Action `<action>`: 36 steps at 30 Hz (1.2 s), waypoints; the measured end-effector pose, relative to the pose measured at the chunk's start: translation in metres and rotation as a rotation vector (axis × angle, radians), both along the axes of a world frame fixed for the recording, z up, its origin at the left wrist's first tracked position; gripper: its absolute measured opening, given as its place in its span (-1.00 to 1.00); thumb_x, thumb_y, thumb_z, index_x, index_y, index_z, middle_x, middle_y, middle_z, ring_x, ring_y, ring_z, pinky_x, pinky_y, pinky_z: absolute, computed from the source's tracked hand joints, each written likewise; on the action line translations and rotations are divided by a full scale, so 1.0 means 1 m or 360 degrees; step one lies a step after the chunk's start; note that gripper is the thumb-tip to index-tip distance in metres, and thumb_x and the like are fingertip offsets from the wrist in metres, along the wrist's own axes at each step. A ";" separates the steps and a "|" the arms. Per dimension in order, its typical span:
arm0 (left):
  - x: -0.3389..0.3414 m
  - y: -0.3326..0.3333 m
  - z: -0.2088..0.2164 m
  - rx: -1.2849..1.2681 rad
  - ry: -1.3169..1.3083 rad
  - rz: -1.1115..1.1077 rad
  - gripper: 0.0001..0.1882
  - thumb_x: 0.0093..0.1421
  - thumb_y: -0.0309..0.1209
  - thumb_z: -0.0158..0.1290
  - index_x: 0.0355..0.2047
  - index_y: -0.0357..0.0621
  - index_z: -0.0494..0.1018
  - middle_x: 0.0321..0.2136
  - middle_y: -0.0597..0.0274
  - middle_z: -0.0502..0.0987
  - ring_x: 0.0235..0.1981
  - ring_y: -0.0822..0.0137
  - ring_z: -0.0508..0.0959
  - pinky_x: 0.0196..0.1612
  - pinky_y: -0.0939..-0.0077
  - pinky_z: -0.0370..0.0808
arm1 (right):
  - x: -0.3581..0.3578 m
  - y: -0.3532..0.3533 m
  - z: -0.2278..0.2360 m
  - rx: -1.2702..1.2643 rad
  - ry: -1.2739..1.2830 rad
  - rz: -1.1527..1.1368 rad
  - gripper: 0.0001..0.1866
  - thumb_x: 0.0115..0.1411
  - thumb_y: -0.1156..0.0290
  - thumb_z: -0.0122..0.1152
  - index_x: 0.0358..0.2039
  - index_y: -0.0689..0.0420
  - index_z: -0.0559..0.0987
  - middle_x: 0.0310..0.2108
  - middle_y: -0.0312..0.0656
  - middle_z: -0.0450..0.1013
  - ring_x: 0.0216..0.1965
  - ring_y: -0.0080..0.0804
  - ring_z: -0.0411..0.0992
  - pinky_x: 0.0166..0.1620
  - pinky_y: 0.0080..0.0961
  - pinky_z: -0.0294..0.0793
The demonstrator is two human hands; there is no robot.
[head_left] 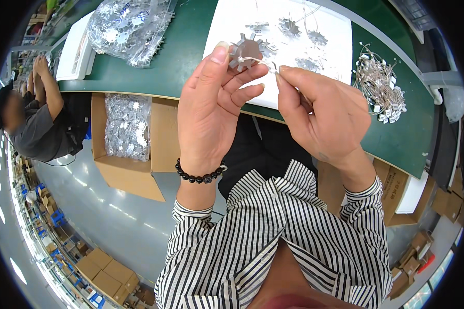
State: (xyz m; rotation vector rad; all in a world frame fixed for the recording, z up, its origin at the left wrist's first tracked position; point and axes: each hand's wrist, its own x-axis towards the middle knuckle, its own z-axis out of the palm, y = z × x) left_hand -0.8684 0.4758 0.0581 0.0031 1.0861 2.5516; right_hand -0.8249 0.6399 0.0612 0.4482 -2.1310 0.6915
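My left hand, a black bead bracelet at its wrist, grips a grey, gear-shaped metal plate by its edge between thumb and fingers. From the plate's face a thin white wire runs over to my right hand. The thumb and index finger of that hand are pinched on the wire's end; the tip is too small to make out. Both hands are raised above the near edge of a white board. More gear-shaped plates with wires lie spread on this board.
On the green table, a bundle of white-plugged wires lies right of the board. At the left are a clear bag of metal plates and a white tray. Below stands an open carton holding another bag. A person works far left.
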 end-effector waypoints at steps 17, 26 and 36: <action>0.006 0.015 0.013 -0.0311 0.0023 -0.0094 -0.76 0.29 -0.40 0.20 -0.11 -0.27 0.64 -0.12 0.18 0.60 -0.17 0.38 0.57 -0.12 0.59 0.59 | 0.008 0.006 -0.001 -0.0654 -0.0853 0.0145 -0.80 0.22 0.63 0.23 -0.13 0.28 0.61 -0.38 -0.27 0.50 -0.44 -0.57 0.30 -0.33 -0.65 0.35; -0.018 0.040 0.005 -0.1367 0.1521 0.0366 -0.89 0.08 -0.49 0.31 -0.34 -0.17 0.71 -0.47 0.34 0.58 -0.46 0.52 0.42 -0.40 0.68 0.35 | -0.009 0.040 -0.016 -0.0617 -0.0732 0.0333 -0.62 0.04 0.56 0.30 -0.07 0.27 0.58 -0.13 -0.13 0.55 -0.15 -0.27 0.46 -0.02 -0.45 0.44; -0.052 0.043 0.003 -0.1726 0.1390 0.0517 -0.67 0.18 -0.31 0.32 -0.14 -0.29 0.64 -0.37 0.23 0.64 -0.48 0.48 0.48 -0.41 0.70 0.43 | -0.001 0.057 -0.031 -0.0193 -0.0817 -0.0065 -0.58 0.06 0.55 0.30 -0.01 0.23 0.58 -0.02 -0.08 0.52 -0.01 -0.19 0.44 0.10 -0.38 0.43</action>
